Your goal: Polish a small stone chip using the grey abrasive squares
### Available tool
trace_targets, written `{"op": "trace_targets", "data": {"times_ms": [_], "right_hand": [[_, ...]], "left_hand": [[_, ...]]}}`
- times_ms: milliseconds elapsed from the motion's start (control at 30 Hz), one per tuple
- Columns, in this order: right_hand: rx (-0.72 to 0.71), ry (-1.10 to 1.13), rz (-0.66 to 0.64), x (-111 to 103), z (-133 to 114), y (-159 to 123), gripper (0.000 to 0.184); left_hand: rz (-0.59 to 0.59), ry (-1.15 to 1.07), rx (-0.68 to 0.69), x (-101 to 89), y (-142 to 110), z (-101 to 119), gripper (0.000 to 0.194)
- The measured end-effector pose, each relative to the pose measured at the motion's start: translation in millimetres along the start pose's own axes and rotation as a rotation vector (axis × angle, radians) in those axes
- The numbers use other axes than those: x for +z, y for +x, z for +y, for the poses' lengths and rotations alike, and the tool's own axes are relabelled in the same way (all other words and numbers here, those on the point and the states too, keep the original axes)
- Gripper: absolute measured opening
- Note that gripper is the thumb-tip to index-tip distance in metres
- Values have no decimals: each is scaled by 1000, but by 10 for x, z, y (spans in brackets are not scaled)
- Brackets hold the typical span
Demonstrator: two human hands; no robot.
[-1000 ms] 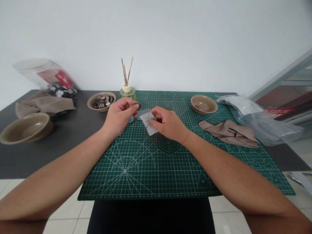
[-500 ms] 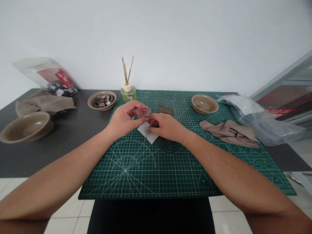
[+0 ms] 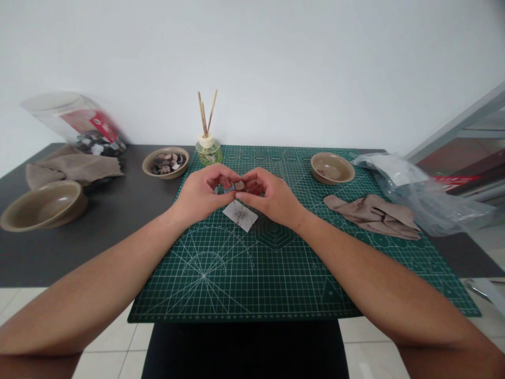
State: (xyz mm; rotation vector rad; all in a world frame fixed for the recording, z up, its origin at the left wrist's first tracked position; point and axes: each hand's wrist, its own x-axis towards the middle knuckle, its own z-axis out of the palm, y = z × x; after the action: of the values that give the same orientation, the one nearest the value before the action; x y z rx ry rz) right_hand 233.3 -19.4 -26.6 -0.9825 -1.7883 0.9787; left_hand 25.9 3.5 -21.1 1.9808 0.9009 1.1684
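Note:
Both hands meet over the far middle of the green cutting mat (image 3: 276, 273). My left hand (image 3: 203, 193) and my right hand (image 3: 268, 197) curl toward each other, fingertips pinched on a small round brownish piece (image 3: 239, 185) held between them. Just below the fingers, a small white square of paper with dark marks (image 3: 240, 215) lies flat on the mat, untouched by either hand.
A bowl of small mixed pieces (image 3: 165, 162) and a reed diffuser (image 3: 208, 147) stand behind the hands. An empty-looking bowl (image 3: 332, 168), a tan cloth (image 3: 373, 213) and a plastic bag (image 3: 418, 192) lie right. Another bowl (image 3: 41, 205), cloth and tipped jar (image 3: 74, 123) sit left.
My right hand let go of the white paper square, which now lies on the mat, and rose to join the left hand on the small round piece.

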Motion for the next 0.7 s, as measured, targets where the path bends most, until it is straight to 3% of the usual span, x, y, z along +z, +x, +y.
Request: {"op": "trace_targets", "data": {"times_ms": [167, 400, 500, 700], "right_hand": [[71, -2, 30, -9, -23, 1, 32], [85, -161, 50, -36, -36, -3, 12], [45, -179, -8, -52, -31, 1, 13], [26, -275, -173, -59, -68, 5, 13]], "left_hand": [[-45, 84, -34, 2, 2, 33, 18], [-194, 95, -164, -4, 9, 4, 29], [-316, 190, -195, -15, 22, 21, 19], [-458, 441, -59, -35, 54, 60, 16]]}}
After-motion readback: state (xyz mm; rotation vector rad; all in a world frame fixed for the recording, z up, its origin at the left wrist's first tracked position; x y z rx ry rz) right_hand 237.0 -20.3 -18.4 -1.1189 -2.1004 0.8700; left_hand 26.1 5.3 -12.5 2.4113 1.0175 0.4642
